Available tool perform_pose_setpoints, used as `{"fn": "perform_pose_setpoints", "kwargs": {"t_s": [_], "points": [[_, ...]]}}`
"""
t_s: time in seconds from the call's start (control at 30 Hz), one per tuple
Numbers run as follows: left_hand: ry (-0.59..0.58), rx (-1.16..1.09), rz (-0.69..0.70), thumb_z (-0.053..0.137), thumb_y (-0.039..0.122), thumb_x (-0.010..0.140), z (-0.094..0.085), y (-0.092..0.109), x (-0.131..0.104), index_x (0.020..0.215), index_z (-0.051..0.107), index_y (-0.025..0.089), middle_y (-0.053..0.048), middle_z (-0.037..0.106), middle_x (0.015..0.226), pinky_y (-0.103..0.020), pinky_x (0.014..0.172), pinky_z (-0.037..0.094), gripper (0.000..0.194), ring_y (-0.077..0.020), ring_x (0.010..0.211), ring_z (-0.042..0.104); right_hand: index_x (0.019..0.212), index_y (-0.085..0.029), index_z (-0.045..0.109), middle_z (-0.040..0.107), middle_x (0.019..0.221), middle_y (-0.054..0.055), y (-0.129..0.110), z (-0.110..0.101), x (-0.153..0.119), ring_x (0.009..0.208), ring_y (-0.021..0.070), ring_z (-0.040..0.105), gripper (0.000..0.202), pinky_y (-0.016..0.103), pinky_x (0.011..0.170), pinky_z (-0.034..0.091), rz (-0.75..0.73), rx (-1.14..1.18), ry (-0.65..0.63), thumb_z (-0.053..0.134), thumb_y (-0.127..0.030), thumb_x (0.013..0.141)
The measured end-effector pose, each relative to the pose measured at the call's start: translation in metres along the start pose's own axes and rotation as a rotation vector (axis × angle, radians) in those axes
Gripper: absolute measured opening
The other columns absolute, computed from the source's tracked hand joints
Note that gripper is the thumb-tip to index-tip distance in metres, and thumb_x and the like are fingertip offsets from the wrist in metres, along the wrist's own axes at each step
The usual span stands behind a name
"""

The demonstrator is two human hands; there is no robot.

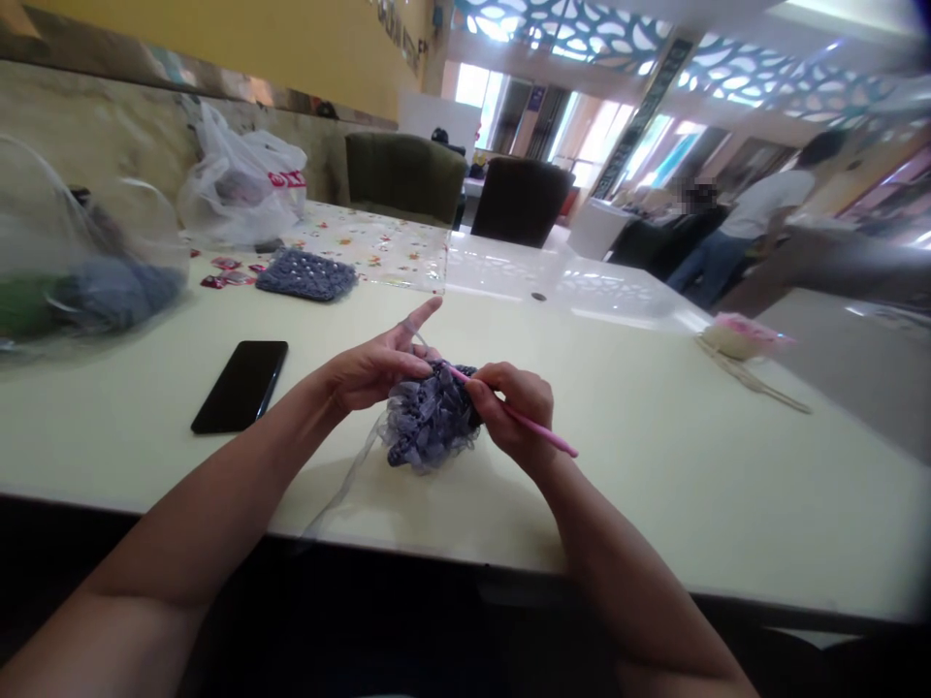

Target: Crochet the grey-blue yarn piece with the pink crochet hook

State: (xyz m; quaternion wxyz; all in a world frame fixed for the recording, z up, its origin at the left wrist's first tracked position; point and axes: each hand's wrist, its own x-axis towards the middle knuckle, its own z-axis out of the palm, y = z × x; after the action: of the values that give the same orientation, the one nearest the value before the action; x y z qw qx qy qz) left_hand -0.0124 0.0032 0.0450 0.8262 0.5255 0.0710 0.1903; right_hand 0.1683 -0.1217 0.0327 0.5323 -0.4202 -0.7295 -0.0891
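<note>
A ruffled grey-blue crochet piece (431, 419) hangs between my hands just above the pale table (655, 465). My left hand (378, 366) pinches its upper left edge, with the index finger stretched up and a strand of yarn over it. My right hand (513, 407) is closed round a pink crochet hook (547, 438) and touches the right side of the piece. The hook's tip meets the upper edge of the piece near my left thumb. A pale ribbon-like yarn (347, 485) trails from the piece down to the table's front edge.
A black phone (241, 386) lies left of my left hand. Behind it are a grey crocheted square (306, 274), small red packets (227, 271), a white plastic bag (243, 184) and a clear bag of yarn (116, 281). A pink item with cord (746, 337) sits right. People and chairs are beyond.
</note>
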Motion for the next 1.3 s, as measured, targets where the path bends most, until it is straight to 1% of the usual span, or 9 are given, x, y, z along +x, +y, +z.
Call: {"fn": "perform_pose_setpoints", "kwargs": {"t_s": [0.17,0.27,0.33,0.43,0.53,0.83,0.97,1.1,1.3], "points": [[0.058,0.008,0.022,0.071,0.002,0.069,0.001,0.002,0.001,0.158,0.021,0.029,0.002,0.067,0.083,-0.017,0.06,0.043,0.106,-0.0082,0.065,0.061,0.071,-0.019,0.055,0.05,0.057,-0.005,0.001,-0.007,0.002,0.049,0.0062,0.042,0.022,0.02,0.047,0.034,0.174,0.184,-0.071,0.057,-0.023,0.092],[0.061,-0.002,0.031,0.072,0.001,0.068,0.004,-0.001,0.002,0.157,0.026,0.025,0.002,0.067,0.081,-0.018,0.061,0.043,0.103,-0.0076,0.063,0.059,0.068,-0.019,0.053,0.051,0.058,-0.004,0.003,-0.006,0.001,0.052,0.0075,0.045,0.026,0.021,0.049,0.037,0.316,0.315,-0.04,0.056,-0.026,0.093],[0.059,-0.009,0.038,0.073,0.003,0.069,0.006,-0.005,0.004,0.155,0.032,0.024,0.001,0.068,0.082,-0.019,0.062,0.043,0.097,-0.0084,0.065,0.06,0.068,-0.019,0.052,0.051,0.058,-0.005,0.003,-0.002,0.001,0.052,0.0073,0.044,0.027,0.02,0.049,0.037,0.343,0.318,0.001,0.056,-0.027,0.093],[0.086,-0.004,0.06,0.075,0.006,0.072,0.009,-0.012,0.006,0.146,0.047,0.023,0.0,0.068,0.087,-0.02,0.066,0.045,0.081,-0.0094,0.072,0.062,0.071,-0.019,0.053,0.05,0.058,-0.006,0.004,0.005,-0.001,0.051,0.0064,0.043,0.024,0.019,0.049,0.036,0.251,0.166,0.03,0.058,-0.029,0.092],[0.128,0.023,0.091,0.076,0.007,0.073,0.012,-0.016,0.008,0.141,0.053,0.022,-0.001,0.068,0.09,-0.022,0.073,0.046,0.073,-0.0097,0.077,0.062,0.075,-0.019,0.055,0.055,0.06,-0.005,0.007,0.01,-0.004,0.051,0.0064,0.046,0.023,0.019,0.05,0.037,0.142,0.003,0.007,0.058,-0.033,0.093],[0.155,0.187,0.108,0.078,0.01,0.072,0.016,-0.017,0.007,0.155,0.033,0.029,0.001,0.067,0.085,-0.024,0.082,0.044,0.096,-0.0106,0.081,0.061,0.077,-0.019,0.052,0.057,0.06,-0.005,0.022,0.013,-0.007,0.049,0.0062,0.046,0.029,0.02,0.052,0.035,-0.035,-0.235,-0.08,0.053,-0.039,0.098],[0.183,0.236,0.147,0.078,0.011,0.074,0.02,-0.023,0.01,0.154,0.036,0.031,0.003,0.063,0.083,-0.023,0.081,0.044,0.093,-0.0092,0.079,0.058,0.072,-0.019,0.049,0.053,0.058,-0.004,0.02,0.015,-0.006,0.049,0.0071,0.041,0.033,0.024,0.051,0.027,-0.168,-0.489,-0.014,0.053,-0.036,0.1],[0.271,0.142,0.186,0.077,0.011,0.073,0.027,-0.03,0.013,0.147,0.049,0.024,0.002,0.062,0.084,-0.024,0.08,0.044,0.081,-0.0093,0.079,0.057,0.069,-0.019,0.046,0.05,0.056,-0.004,0.016,0.019,-0.007,0.049,0.0085,0.038,0.037,0.027,0.051,0.025,-0.194,-0.65,0.082,0.051,-0.037,0.101],[0.297,0.029,0.167,0.079,0.006,0.066,0.034,-0.03,0.013,0.137,0.058,0.021,0.005,0.06,0.082,-0.023,0.082,0.045,0.076,-0.0076,0.078,0.057,0.069,-0.02,0.046,0.048,0.056,-0.003,0.01,0.022,-0.007,0.049,0.01,0.037,0.039,0.029,0.053,0.024,-0.206,-0.696,0.091,0.048,-0.039,0.102]]}}
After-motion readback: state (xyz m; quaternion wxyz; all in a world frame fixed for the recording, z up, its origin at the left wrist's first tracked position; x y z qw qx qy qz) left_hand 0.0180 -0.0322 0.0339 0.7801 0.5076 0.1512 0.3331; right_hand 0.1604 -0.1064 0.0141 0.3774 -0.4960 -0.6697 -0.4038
